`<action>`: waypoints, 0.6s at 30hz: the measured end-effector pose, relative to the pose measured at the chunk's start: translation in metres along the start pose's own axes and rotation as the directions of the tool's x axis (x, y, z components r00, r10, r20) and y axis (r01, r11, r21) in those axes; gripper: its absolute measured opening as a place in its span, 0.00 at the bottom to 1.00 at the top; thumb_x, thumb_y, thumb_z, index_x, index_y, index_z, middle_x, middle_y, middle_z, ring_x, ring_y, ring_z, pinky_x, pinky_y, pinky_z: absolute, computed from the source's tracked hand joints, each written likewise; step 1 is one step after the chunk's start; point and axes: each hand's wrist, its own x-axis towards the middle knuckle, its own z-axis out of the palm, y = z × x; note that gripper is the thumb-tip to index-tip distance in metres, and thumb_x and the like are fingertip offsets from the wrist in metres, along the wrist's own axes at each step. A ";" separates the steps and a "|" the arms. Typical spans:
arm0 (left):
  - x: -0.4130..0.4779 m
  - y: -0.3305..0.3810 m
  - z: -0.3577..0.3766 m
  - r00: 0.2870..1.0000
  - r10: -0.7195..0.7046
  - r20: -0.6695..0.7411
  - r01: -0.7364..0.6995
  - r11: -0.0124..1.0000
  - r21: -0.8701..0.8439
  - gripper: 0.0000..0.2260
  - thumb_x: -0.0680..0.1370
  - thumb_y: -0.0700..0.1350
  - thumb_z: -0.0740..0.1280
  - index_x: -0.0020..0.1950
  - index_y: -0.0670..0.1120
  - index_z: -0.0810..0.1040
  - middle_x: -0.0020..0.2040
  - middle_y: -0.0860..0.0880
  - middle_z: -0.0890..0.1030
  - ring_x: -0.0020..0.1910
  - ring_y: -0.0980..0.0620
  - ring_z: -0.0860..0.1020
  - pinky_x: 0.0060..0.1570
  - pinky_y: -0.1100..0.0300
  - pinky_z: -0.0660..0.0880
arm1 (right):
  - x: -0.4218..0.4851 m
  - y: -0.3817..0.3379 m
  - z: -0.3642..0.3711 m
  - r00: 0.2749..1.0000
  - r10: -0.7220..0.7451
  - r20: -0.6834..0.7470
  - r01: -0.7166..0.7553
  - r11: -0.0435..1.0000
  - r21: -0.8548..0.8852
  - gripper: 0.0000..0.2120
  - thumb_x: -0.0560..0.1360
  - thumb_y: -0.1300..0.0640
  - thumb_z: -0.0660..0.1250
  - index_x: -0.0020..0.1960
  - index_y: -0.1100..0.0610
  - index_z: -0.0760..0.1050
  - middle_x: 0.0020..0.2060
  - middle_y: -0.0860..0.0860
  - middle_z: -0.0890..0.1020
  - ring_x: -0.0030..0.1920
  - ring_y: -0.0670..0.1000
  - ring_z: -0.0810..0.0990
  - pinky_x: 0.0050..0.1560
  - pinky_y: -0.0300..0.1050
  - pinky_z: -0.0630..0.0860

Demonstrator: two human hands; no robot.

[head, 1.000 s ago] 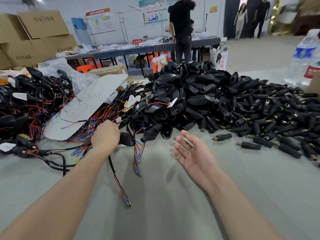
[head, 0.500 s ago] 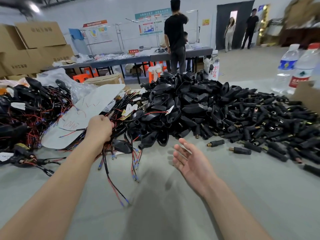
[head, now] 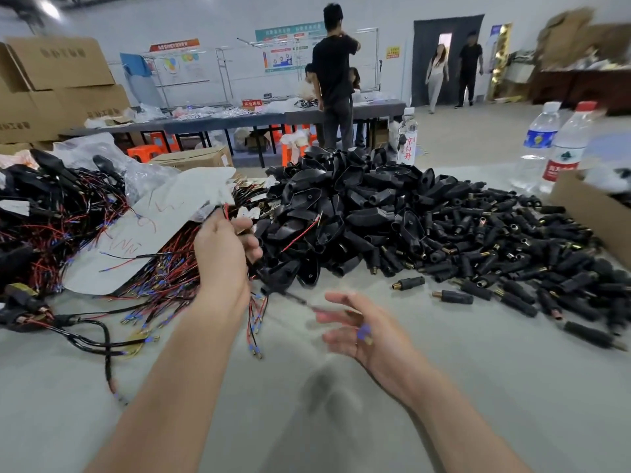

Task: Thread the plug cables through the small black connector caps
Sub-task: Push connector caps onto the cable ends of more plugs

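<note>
Left grip [head: 223,254] is up off the desk [head: 444,387], fingers curled tight round a red-and-black plug cable [head: 292,296]. Red wire pokes out above the fist, and the dark lead runs down and across towards the right hand [head: 358,324]. That right grip is slack, fingers spread and loose, palm turned inward and low over the desk. It's blurred, and a blue-tipped wire end [head: 364,332] shows against the palm. Whether it actually touches the skin can't be told.

Just beyond the left hand sits the big heap of black connector caps [head: 341,206], its near edge almost at the knuckles. To the right of the heap lies a wide scatter of black barrel plugs [head: 512,254] with brass tips, a few loose ones out front. On the far left there's a tangle of more red-and-black cables [head: 51,216], with a white sheet [head: 164,233] lying over part of it. Two water bottles [head: 541,145] stand far right, beside a cardboard box [head: 587,213].
</note>
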 end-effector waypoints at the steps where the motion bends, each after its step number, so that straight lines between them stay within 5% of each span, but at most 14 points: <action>1: -0.003 -0.012 -0.005 0.999 -0.039 -0.012 0.040 0.998 0.042 0.19 0.85 0.38 0.51 0.76 0.41 0.65 0.42 0.48 0.78 0.24 0.58 0.72 0.22 0.66 0.69 | -0.003 -0.002 -0.005 0.999 0.027 0.029 -0.026 1.000 -0.008 0.16 0.83 0.51 0.59 0.62 0.60 0.78 0.50 0.61 0.85 0.38 0.55 0.83 0.39 0.47 0.81; 7: -0.023 -0.069 -0.037 0.997 0.018 -0.071 -0.010 0.994 0.105 0.28 0.84 0.36 0.54 0.81 0.54 0.50 0.53 0.45 0.82 0.34 0.56 0.82 0.31 0.63 0.78 | -0.011 -0.010 -0.019 0.998 0.043 0.044 -0.040 0.998 -0.057 0.17 0.83 0.50 0.58 0.62 0.60 0.78 0.51 0.61 0.85 0.41 0.56 0.83 0.39 0.48 0.81; 10: -0.022 -0.078 -0.041 0.987 0.127 -0.101 -0.124 0.991 0.043 0.29 0.84 0.34 0.52 0.81 0.55 0.49 0.57 0.45 0.78 0.44 0.53 0.85 0.41 0.61 0.81 | -0.013 -0.003 -0.013 0.997 -0.062 0.044 0.072 0.955 -0.288 0.12 0.82 0.51 0.63 0.60 0.53 0.80 0.51 0.52 0.86 0.46 0.50 0.83 0.45 0.43 0.80; 14: -0.015 -0.072 -0.045 0.956 0.244 -0.161 -0.245 0.969 0.012 0.28 0.83 0.32 0.51 0.80 0.54 0.57 0.56 0.46 0.74 0.52 0.52 0.84 0.48 0.59 0.82 | -0.014 0.007 -0.010 0.965 -0.186 0.186 0.260 0.567 -0.781 0.10 0.78 0.48 0.68 0.59 0.44 0.80 0.48 0.40 0.83 0.45 0.39 0.79 0.47 0.29 0.72; 18: -0.013 -0.066 -0.047 0.949 0.142 -0.280 -0.179 0.978 -0.108 0.22 0.82 0.30 0.51 0.72 0.48 0.66 0.52 0.47 0.72 0.49 0.51 0.84 0.49 0.58 0.82 | -0.007 0.012 -0.014 0.932 -0.250 0.262 0.319 0.225 -0.921 0.10 0.80 0.50 0.66 0.60 0.45 0.80 0.48 0.39 0.81 0.50 0.37 0.75 0.50 0.26 0.67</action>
